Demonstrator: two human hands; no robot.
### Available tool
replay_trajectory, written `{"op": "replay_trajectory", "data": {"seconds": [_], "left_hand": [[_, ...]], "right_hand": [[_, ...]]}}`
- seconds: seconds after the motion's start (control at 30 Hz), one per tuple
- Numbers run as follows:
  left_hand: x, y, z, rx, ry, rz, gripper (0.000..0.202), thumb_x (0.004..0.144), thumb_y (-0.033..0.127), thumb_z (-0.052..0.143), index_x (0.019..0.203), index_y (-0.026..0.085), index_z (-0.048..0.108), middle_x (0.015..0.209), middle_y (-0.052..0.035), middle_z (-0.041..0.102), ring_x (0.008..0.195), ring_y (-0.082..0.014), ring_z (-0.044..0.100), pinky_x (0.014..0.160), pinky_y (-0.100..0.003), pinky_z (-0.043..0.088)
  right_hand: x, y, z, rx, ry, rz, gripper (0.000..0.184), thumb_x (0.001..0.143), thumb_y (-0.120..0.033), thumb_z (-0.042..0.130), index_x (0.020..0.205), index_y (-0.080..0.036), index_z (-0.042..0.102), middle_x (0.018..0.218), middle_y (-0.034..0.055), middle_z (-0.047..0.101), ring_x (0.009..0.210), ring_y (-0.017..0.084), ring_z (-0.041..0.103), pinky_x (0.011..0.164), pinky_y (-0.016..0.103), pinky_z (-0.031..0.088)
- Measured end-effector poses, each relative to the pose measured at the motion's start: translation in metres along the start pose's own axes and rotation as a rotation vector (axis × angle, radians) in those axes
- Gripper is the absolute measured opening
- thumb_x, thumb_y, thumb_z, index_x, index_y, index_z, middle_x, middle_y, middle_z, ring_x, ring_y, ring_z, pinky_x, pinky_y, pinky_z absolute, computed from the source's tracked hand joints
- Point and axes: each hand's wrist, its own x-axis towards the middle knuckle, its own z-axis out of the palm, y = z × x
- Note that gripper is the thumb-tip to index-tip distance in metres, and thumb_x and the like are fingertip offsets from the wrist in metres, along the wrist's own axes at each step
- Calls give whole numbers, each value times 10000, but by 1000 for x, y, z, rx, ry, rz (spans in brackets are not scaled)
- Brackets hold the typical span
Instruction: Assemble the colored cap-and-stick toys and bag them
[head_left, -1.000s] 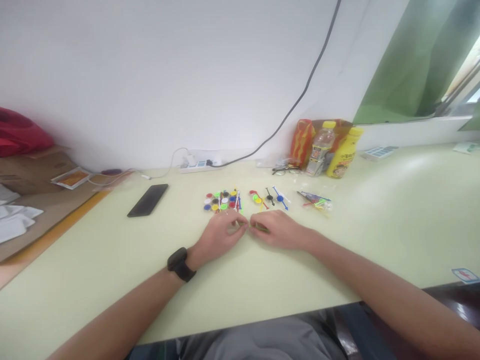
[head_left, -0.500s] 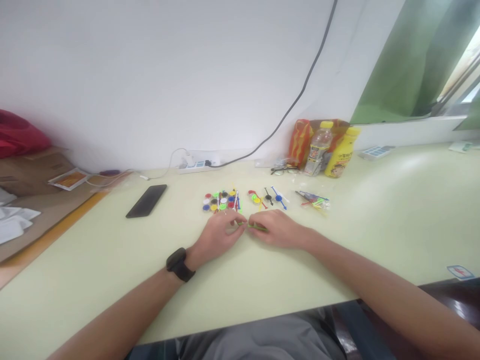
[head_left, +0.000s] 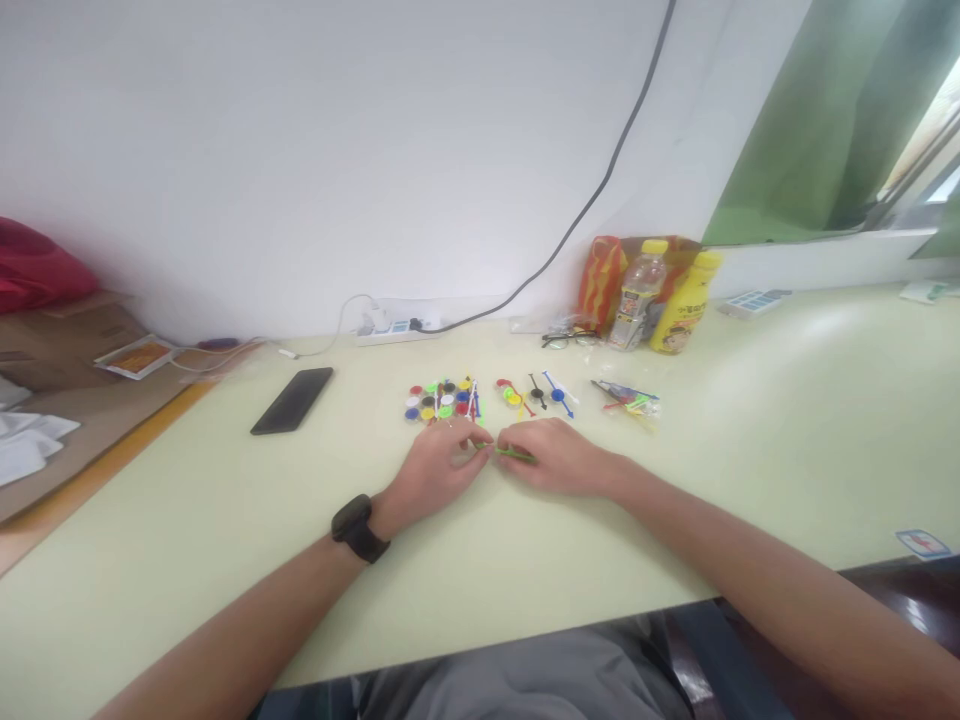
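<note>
My left hand [head_left: 439, 468] and my right hand [head_left: 556, 458] meet fingertip to fingertip just above the table. Between them they pinch a thin green plastic arrow [head_left: 516, 455], mostly covered by the fingers. Just beyond my left hand lie several coloured round discs [head_left: 447, 401] in rows, with arrows laid over their right side. Past my right hand are a black arrow with a round hub [head_left: 537, 394], a blue arrow with a hub [head_left: 557, 396] and a yellow disc [head_left: 514, 399]. A small pile of loose arrows [head_left: 630, 400] sits farther right.
On the table [head_left: 465, 590], a black phone [head_left: 292, 401] lies at the left. Eyeglasses [head_left: 568, 340], a clear bottle [head_left: 637, 300] and a yellow bottle [head_left: 685, 305] are at the back. A power strip [head_left: 397, 330] with a cable rests against the wall. Cardboard [head_left: 67, 345] occupies the far left.
</note>
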Motion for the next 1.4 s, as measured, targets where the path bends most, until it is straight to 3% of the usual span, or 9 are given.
{"op": "replay_trajectory", "data": {"seconds": [0.53, 0.87, 1.03, 1.2, 1.4], "left_hand": [[2, 7, -2, -12, -176, 4, 159, 996, 238, 586, 986, 243, 744, 873, -29, 716, 796, -191, 631, 729, -324, 498], [1, 2, 0, 12, -122, 14, 123, 992, 253, 623, 975, 247, 744, 864, -21, 729, 798, -192, 653, 735, -319, 503], [1, -1, 1, 49, -97, -41, 130, 1015, 270, 598, 1021, 248, 726, 895, -12, 734, 801, -191, 653, 720, -315, 488], [1, -3, 2, 50, -89, -91, 168, 1045, 319, 560, 1025, 246, 711, 843, 0, 706, 749, -179, 628, 667, -302, 455], [3, 0, 0, 65, -106, -121, 261, 1070, 356, 506, 893, 227, 649, 792, 8, 679, 705, -174, 590, 625, -295, 411]], "right_hand": [[-3, -2, -7, 32, -44, -23, 126, 1038, -286, 567, 934, -216, 555, 878, 17, 657, 778, 172, 553, 694, 284, 325], [-2, 0, -5, 24, -43, -29, 110, 1030, -246, 570, 928, -209, 584, 904, 39, 695, 809, 186, 592, 701, 291, 330], [-1, 1, -2, -21, -18, -13, 130, 1041, -172, 494, 996, -202, 612, 937, 53, 716, 838, 189, 619, 719, 290, 333], [1, 0, -4, -41, 5, 19, 126, 1054, -209, 488, 1022, -204, 610, 922, 52, 709, 810, 186, 607, 691, 286, 303], [2, 0, -4, -73, 23, 22, 206, 1082, -226, 448, 942, -202, 597, 840, 35, 686, 731, 167, 562, 666, 291, 272]]}}
